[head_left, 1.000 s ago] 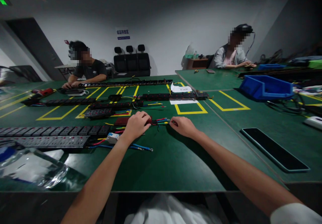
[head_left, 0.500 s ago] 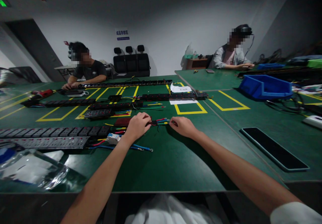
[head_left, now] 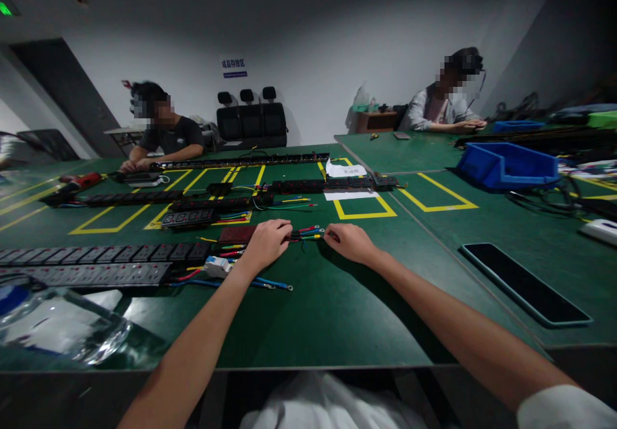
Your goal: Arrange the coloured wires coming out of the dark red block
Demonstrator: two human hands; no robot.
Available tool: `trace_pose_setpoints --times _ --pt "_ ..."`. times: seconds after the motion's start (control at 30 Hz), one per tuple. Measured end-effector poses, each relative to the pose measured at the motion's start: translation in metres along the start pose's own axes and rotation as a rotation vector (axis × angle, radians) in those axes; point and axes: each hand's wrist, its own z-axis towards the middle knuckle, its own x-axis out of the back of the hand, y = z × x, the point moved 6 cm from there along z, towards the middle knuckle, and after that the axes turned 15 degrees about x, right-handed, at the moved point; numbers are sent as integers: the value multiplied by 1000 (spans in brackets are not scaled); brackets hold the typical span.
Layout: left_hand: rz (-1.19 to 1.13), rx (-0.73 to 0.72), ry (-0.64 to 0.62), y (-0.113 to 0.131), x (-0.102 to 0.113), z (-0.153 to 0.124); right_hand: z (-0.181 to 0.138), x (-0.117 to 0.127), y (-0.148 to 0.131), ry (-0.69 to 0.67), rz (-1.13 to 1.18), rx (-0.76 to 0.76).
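Note:
Fingers of my left hand (head_left: 268, 242) are closed round a bundle of coloured wires (head_left: 308, 233) in red, blue, green and yellow with ring terminals. A dark red flat piece (head_left: 236, 234) lies just left of that hand. My right hand (head_left: 351, 242) is closed at the tips of the same wires, thumb and fingers pinched together; what lies between them is hidden. Black socket strips (head_left: 96, 273) stretch away on the left, with a white-and-grey breaker (head_left: 218, 266) at their wired end. Blue wires (head_left: 274, 283) with ring terminals reach out under my left forearm.
A water bottle (head_left: 62, 323) lies at the near left, a phone (head_left: 525, 284) to the right. A blue bin (head_left: 508, 165) stands behind the phone. More socket strips and paper sheets (head_left: 347, 168) lie across the green table (head_left: 332, 326). Two people sit at the far side.
My left hand has shifted very slightly, showing a little more of the dark red piece. My right hand keeps its place at the wire ends.

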Motion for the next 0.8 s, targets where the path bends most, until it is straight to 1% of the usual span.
trace_pose_setpoints --times 0.3,0.4,0.57,0.8 --pt "-88 -19 15 -10 -6 3 -1 1 -1 14 8 13" --pt "-124 -4 22 -12 -7 3 -1 0 0 21 7 12" --pt "-121 24 31 -11 -4 3 -1 0 1 27 10 21" --pt "-112 12 45 -12 -6 3 0 -1 2 8 -3 11"
